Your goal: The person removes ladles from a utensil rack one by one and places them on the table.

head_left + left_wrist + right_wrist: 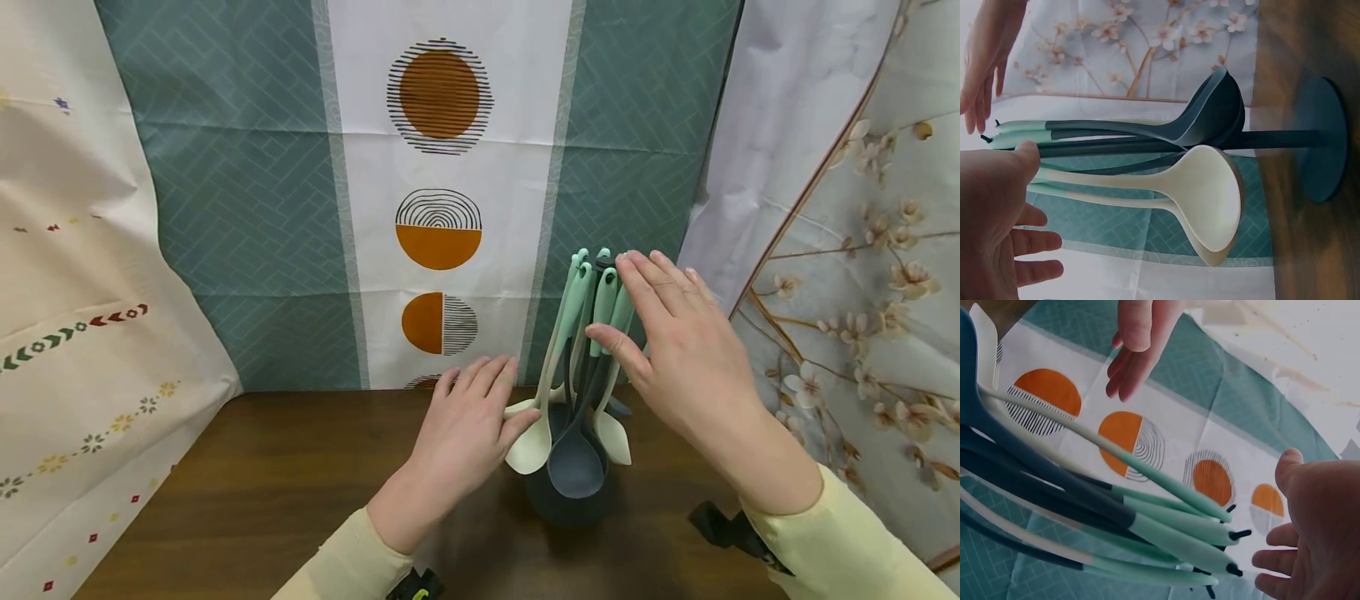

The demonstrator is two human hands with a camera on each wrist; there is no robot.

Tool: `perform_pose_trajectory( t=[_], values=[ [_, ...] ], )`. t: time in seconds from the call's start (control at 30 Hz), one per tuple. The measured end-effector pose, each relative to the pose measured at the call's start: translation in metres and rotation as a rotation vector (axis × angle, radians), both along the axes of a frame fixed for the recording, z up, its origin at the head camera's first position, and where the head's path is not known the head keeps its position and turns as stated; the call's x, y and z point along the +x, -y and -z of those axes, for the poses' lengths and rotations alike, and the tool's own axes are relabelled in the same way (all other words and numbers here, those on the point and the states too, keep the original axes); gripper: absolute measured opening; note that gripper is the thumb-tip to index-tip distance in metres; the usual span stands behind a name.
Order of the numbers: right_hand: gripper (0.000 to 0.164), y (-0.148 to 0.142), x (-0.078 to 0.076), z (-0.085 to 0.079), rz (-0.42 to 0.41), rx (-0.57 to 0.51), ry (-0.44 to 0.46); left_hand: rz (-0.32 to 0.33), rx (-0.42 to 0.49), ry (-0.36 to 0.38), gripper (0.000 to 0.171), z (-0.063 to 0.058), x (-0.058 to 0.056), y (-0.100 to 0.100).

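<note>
A utensil stand [1279,139] with a dark round base [1322,144] stands upright on the table. Around its pole hang several kitchen utensils with mint-green handles, among them a dark ladle [576,467], a cream ladle [1204,200] and a cream spoon or ladle [529,446]. My left hand [467,425] is held at the stand's left, fingers extended; whether its thumb touches a utensil, I cannot tell. My right hand [682,350] is raised at the upper right, beside the handle tops, fingers straight. In the right wrist view a gap shows between that hand [1322,531] and the handles [1179,544].
The brown wooden table [300,467] extends to the left of the stand. A green and white patterned cloth [247,208] hangs behind. Floral cloths hang at the right [862,333] and left [82,292].
</note>
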State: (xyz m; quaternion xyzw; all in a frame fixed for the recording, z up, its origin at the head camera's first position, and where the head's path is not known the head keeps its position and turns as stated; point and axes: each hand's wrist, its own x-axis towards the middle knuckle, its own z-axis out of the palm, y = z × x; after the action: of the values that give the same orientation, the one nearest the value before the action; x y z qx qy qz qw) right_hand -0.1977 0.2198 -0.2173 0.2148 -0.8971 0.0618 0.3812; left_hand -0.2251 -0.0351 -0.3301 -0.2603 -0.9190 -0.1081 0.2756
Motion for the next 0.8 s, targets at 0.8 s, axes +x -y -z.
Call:
perform_pose_trajectory(
  t=[0.8],
  values=[
    [0.049, -0.007, -0.045, -0.01, -0.092, -0.068, -0.029, 0.115, 0.249, 0.131, 0.064, 0.001, -0.025, -0.027]
  ],
)
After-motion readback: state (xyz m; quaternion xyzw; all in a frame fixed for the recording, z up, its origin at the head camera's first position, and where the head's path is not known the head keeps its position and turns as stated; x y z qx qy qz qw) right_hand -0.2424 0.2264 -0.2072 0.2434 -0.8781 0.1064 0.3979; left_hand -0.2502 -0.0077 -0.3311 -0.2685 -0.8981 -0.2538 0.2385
